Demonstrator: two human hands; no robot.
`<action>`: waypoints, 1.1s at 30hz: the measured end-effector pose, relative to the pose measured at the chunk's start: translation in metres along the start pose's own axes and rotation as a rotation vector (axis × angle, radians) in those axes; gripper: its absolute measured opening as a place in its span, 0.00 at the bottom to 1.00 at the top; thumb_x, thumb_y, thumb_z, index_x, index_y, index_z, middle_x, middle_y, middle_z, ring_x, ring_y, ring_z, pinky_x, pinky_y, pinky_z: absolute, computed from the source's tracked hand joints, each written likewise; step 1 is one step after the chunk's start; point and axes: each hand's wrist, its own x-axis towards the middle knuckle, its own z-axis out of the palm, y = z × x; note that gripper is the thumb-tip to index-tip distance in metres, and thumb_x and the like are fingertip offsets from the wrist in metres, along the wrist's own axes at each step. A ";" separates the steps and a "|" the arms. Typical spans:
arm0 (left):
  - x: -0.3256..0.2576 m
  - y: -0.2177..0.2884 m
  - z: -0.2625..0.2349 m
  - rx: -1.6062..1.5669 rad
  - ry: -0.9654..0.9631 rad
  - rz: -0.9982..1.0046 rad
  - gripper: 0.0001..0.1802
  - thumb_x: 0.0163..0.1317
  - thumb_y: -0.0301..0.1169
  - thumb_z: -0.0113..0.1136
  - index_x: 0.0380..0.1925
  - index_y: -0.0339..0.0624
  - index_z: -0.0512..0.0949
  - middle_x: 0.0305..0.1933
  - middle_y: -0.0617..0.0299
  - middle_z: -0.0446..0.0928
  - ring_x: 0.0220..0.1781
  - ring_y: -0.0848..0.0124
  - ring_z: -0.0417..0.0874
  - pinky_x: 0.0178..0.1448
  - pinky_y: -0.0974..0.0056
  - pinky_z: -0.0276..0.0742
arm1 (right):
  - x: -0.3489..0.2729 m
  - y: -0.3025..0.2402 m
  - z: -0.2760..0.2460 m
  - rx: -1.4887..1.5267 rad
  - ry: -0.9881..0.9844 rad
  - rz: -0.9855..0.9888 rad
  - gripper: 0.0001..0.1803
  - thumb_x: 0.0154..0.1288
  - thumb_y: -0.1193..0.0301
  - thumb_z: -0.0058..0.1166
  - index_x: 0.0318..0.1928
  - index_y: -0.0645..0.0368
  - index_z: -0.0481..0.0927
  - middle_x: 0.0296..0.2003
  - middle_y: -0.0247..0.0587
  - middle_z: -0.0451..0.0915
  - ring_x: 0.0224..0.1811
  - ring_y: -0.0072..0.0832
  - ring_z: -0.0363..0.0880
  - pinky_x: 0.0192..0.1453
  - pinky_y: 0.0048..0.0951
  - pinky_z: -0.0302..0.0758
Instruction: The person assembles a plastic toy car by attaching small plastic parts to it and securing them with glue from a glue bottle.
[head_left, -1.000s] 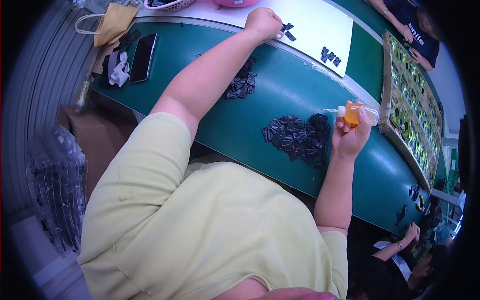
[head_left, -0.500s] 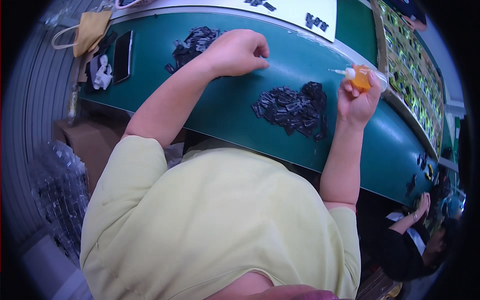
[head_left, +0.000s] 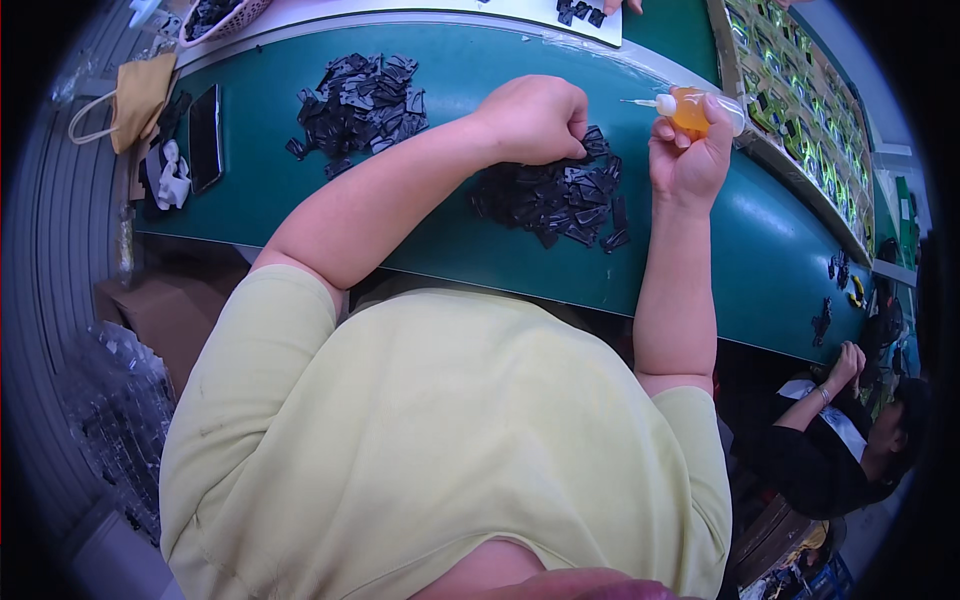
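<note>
My left hand point(head_left: 534, 120) is at the far edge of a heap of small black plastic pieces point(head_left: 560, 203), its fingertips pinched together at the pieces. Whatever lies between those fingertips is hidden. In my right hand point(head_left: 690, 165) is a clear needle-tip squeeze bottle point(head_left: 694, 112) with orange liquid. The bottle is tilted on its side above the table, and its thin tip points left, toward my left hand. A second heap of black pieces point(head_left: 362, 105) lies left of my left hand.
Around the heaps is the green tabletop point(head_left: 440, 235). A dark phone point(head_left: 205, 138) and a yellow bag point(head_left: 140, 97) lie at the left. Along the right stands a board with green-yellow pieces point(head_left: 800, 120). Another person point(head_left: 835, 430) sits at lower right; a hand shows by the white board point(head_left: 520, 12).
My left hand has moved right, from beside the left heap to the right heap, and its fingers have closed. The right hand still holds the bottle. The whole view has shifted slightly.
</note>
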 end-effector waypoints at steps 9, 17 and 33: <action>-0.018 -0.017 -0.006 -0.633 0.085 -0.222 0.10 0.52 0.25 0.67 0.34 0.36 0.78 0.28 0.63 0.76 0.24 0.77 0.77 0.26 0.70 0.74 | -0.004 -0.001 0.005 0.016 -0.023 0.037 0.12 0.59 0.67 0.55 0.39 0.61 0.71 0.34 0.42 0.75 0.19 0.16 0.61 0.26 0.21 0.66; -0.025 -0.027 -0.004 -0.935 0.062 -0.328 0.10 0.57 0.23 0.62 0.38 0.30 0.76 0.31 0.60 0.78 0.24 0.76 0.79 0.28 0.73 0.78 | -0.007 0.005 0.005 -0.015 -0.046 0.089 0.13 0.60 0.66 0.55 0.38 0.63 0.73 0.33 0.45 0.76 0.18 0.16 0.62 0.25 0.20 0.66; -0.026 -0.032 -0.010 -1.304 -0.060 -0.201 0.16 0.61 0.20 0.53 0.50 0.34 0.73 0.31 0.63 0.73 0.32 0.71 0.84 0.37 0.72 0.83 | -0.010 0.011 0.015 -0.052 -0.085 0.125 0.14 0.60 0.66 0.54 0.40 0.64 0.73 0.32 0.47 0.77 0.16 0.16 0.62 0.24 0.20 0.67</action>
